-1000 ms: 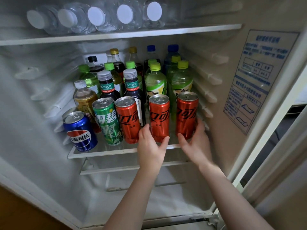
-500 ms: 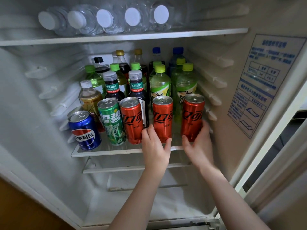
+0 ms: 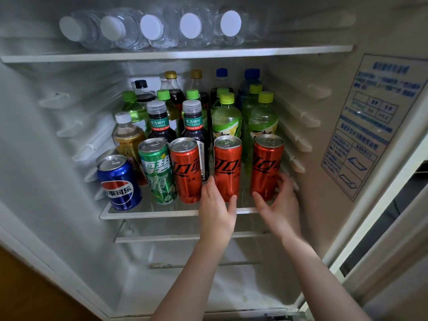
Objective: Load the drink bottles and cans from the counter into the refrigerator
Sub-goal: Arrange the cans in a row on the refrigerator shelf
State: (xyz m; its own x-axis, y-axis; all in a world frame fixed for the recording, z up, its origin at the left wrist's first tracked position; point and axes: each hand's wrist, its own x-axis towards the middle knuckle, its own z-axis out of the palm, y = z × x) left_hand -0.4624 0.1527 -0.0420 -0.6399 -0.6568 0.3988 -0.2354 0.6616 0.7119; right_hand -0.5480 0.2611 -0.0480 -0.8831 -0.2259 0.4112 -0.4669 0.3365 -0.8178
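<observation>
Now left hand [image 3: 217,205] grips middle red can [image 3: 228,167]; right hand [image 3: 278,202] grips rightmost red can [image 3: 266,165].

View into an open white refrigerator [image 3: 46,158], a domestic-style upright model; the room around it barely shows, so home or staff kitchen cannot be told. Clear water bottles [image 3: 151,27] lie on their sides on the upper shelf [image 3: 278,50]. The middle shelf [image 3: 150,213] holds upright drink bottles [image 3: 227,119] and a front row of cans [image 3: 157,172]. A blue printed instruction sticker [image 3: 370,117] covers the right inner wall. A wood-brown panel [image 3: 27,293] shows at lower left.
</observation>
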